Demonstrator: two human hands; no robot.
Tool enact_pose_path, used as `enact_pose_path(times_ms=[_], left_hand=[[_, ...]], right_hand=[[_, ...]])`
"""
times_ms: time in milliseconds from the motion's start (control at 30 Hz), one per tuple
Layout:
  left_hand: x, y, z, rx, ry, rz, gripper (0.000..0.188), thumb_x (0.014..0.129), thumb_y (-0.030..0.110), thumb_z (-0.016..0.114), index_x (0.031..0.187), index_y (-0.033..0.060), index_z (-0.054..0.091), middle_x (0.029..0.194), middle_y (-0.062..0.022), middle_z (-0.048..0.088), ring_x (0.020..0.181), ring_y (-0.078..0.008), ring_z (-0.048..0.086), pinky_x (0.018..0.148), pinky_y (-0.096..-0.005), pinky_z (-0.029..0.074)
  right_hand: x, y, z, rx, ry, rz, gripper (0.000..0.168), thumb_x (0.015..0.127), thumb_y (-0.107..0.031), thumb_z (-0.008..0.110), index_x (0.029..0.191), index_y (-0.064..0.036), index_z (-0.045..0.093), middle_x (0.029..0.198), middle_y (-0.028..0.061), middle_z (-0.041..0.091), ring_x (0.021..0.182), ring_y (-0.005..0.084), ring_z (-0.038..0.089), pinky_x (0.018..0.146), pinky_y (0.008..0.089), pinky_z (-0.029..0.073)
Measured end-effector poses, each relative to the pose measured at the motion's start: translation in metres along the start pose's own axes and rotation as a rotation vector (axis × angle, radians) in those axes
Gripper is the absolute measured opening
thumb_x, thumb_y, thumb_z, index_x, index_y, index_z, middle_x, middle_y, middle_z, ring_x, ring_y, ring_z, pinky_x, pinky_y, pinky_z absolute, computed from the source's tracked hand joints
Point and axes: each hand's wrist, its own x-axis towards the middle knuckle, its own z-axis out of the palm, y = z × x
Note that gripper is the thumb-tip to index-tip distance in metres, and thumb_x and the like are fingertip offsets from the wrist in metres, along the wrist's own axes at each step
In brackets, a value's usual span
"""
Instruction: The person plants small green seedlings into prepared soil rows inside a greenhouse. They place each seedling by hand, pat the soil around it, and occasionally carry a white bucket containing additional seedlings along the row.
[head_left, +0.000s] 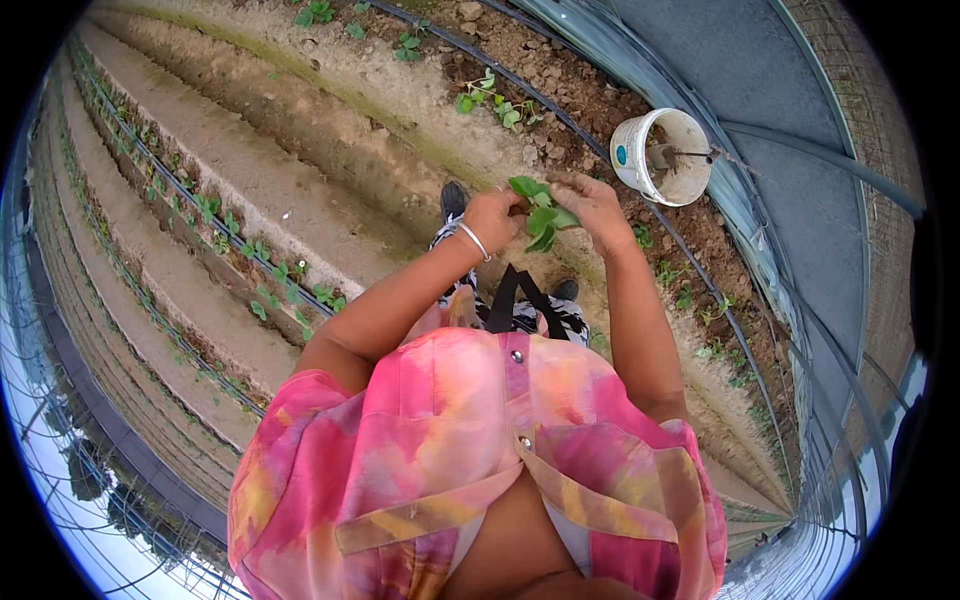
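Observation:
A small leafy green plant (545, 214), like a strawberry seedling, is held between my two hands above the edge of a soil bed. My left hand (495, 217), with a pale bangle on its wrist, pinches the plant from the left; its fingertips are partly behind the leaves. On the other side, the fingers of my right hand (595, 208) hold the leaves. The plant's lower end and any roots are hidden. Beyond my right hand, a dirty white plastic bucket (634, 157) leans on the bed, with something brown inside.
A black drip hose (517, 79) runs along the bed of clumpy soil, past low plants (480, 96). Plastic sheeting (720, 105) and a greenhouse pipe (825, 150) border the right side. More planted rows (202, 195) stretch left. My shoes (453, 201) stand in the furrow.

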Motion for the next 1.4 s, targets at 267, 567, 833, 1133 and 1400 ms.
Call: enact_pose_path(times_ms=[267,567,833,1133,1400], left_hand=[[0.049,-0.052,0.001,-1.441,-0.245,-0.891,0.011,0.076,0.007,0.062,0.084,0.0011,0.058,0.077,-0.0043,0.058,0.066,-0.0144,0.057,0.057,-0.0249,0.049],[0.066,-0.105,0.092,-1.196,-0.096,-0.873,0.016,0.073,0.008,0.065,0.086,0.0034,0.058,0.081,-0.0054,0.059,0.069,-0.0162,0.058,0.063,-0.0276,0.049],[0.126,-0.151,0.194,-1.073,0.21,-0.897,0.024,0.068,0.014,0.071,0.086,0.0044,0.057,0.081,-0.0062,0.06,0.071,-0.0177,0.058,0.068,-0.0282,0.048],[0.18,-0.2,0.218,-0.929,0.258,-0.775,0.03,0.072,0.015,0.068,0.094,0.0009,0.054,0.084,-0.0078,0.058,0.074,-0.018,0.059,0.069,-0.0268,0.05],[0.173,-0.302,0.283,-1.411,0.121,-0.515,0.033,0.085,0.027,0.042,0.108,0.0036,0.046,0.11,-0.0094,0.048,0.098,-0.0263,0.046,0.087,-0.0414,0.039]], right_hand=[[0.029,0.075,0.001,-0.015,0.27,0.035,0.021,0.083,-0.012,0.052,0.099,-0.001,0.058,0.081,0.0037,0.06,0.06,0.0074,0.052,0.053,0.0191,0.041],[0.057,0.171,-0.013,0.203,0.234,0.287,0.016,0.08,-0.009,0.054,0.093,-0.001,0.058,0.08,0.005,0.061,0.06,0.0095,0.054,0.053,0.0209,0.042],[0.103,0.261,-0.043,-0.295,0.389,-0.072,0.026,0.072,-0.004,0.054,0.097,-0.004,0.057,0.09,0.011,0.061,0.076,0.0239,0.061,0.068,0.0309,0.047],[0.232,0.275,-0.061,-0.811,0.376,-0.172,0.035,0.071,-0.001,0.049,0.105,-0.009,0.054,0.107,0.0117,0.052,0.089,0.0309,0.054,0.073,0.0365,0.046],[0.283,0.282,-0.059,-1.079,0.212,0.147,0.043,0.072,-0.003,0.052,0.113,-0.01,0.045,0.113,0.01,0.049,0.094,0.0284,0.055,0.076,0.039,0.046]])
